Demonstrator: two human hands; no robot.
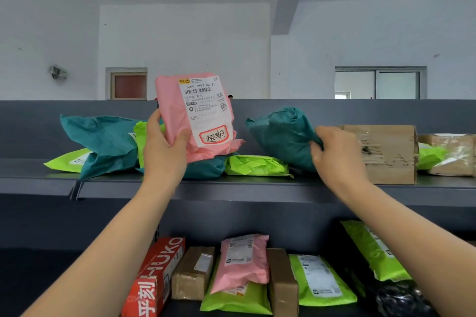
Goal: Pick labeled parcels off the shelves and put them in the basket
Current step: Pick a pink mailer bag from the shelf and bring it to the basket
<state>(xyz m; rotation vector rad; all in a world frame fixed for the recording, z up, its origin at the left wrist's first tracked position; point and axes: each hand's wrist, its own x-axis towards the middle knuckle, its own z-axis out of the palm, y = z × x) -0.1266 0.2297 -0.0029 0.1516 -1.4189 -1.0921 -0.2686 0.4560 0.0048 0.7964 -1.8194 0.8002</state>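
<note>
My left hand (pixel 164 147) grips a pink parcel (pixel 180 100) upright above the top shelf (pixel 257 185); its white label with a red-framed handwritten sticker faces me. To the right, my right hand (pixel 334 152) holds the edge of a teal bagged parcel (pixel 280 134) that lies on the same shelf. Other teal parcels (pixel 103 139) and lime-green parcels (pixel 255 166) lie on the shelf between and beside my hands. No basket is in view.
A worn cardboard box (pixel 386 154) stands just right of my right hand, with more parcels beyond it. The lower shelf holds a red carton (pixel 154 278), brown boxes (pixel 192 273), a pink parcel (pixel 244 260), green parcels (pixel 319 280) and a black bag (pixel 399 298).
</note>
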